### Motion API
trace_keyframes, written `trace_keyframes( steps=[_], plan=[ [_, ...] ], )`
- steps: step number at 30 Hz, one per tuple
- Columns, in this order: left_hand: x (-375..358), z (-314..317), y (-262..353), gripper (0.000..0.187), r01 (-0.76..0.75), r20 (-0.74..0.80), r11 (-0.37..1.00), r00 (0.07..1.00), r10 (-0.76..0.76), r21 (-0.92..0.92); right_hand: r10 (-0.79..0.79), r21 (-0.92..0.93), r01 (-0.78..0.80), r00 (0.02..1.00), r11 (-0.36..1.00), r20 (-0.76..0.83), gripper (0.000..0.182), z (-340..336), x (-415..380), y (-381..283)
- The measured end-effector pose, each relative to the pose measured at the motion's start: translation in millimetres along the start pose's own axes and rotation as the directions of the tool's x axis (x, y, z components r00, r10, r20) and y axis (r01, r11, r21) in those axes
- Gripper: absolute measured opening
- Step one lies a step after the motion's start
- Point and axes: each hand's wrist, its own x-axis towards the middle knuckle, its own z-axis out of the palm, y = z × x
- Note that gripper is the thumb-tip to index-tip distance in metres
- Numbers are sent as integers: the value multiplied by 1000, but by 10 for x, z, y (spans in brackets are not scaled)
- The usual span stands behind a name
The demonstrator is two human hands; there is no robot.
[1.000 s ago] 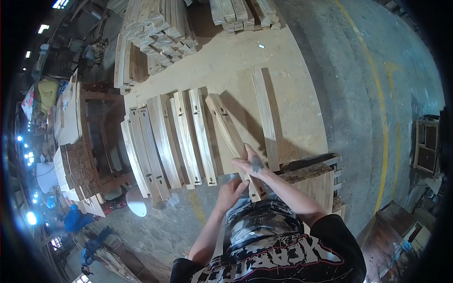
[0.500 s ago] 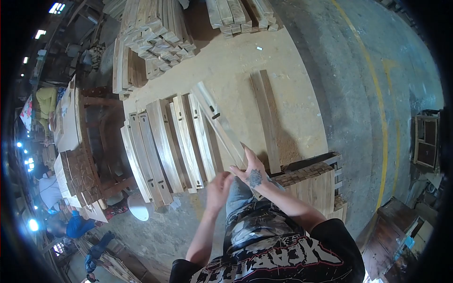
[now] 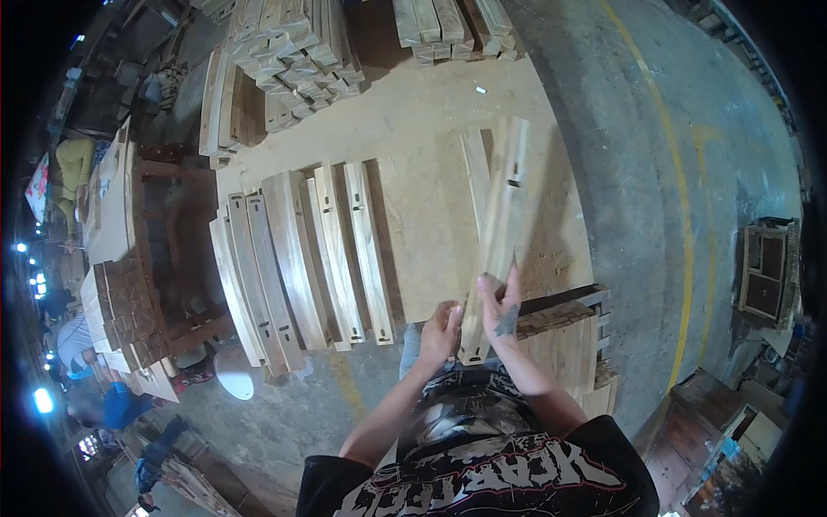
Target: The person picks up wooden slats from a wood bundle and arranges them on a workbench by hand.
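Observation:
My right hand point(image 3: 501, 312) is wrapped round the lower part of a slotted wooden piece point(image 3: 504, 207), which is raised over the table and leans slightly to the right. Close to that piece's lower left edge is my left hand point(image 3: 441, 332), its fingers curled; whether it touches the wood is unclear. Behind the held piece, another wooden piece point(image 3: 474, 164) lies on the table, partly covered. To the left, several slotted pieces point(image 3: 330, 258) lie side by side on the table point(image 3: 431, 189).
Stacked wooden pieces point(image 3: 293, 56) stand at the table's back left, with another stack point(image 3: 439, 30) at the back centre. A wood pile point(image 3: 560, 345) is at my right. A white round object point(image 3: 234, 375) stands at the left. People point(image 3: 125, 405) are at the far left.
The held piece has swung to the right and turned more upright, now over the piece lying at the right. My left hand has moved right, closer to its lower end.

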Motion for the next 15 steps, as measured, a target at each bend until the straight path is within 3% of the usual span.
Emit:
trace_keyframes(
  steps=[7,8,15],
  plan=[
    [574,632,315,86,-82,-11,863,995,101,498,18,-17,-21,990,1000,-141,54,-843,-6,-73],
    [619,754,267,90,-128,-47,837,982,181,532,15,-50,-23,989,999,-144,53,-947,-54,-71],
    [824,1083,277,73,-98,-75,817,983,170,568,-5,-151,-29,975,988,-220,49,-1229,-246,-14]
  ],
)
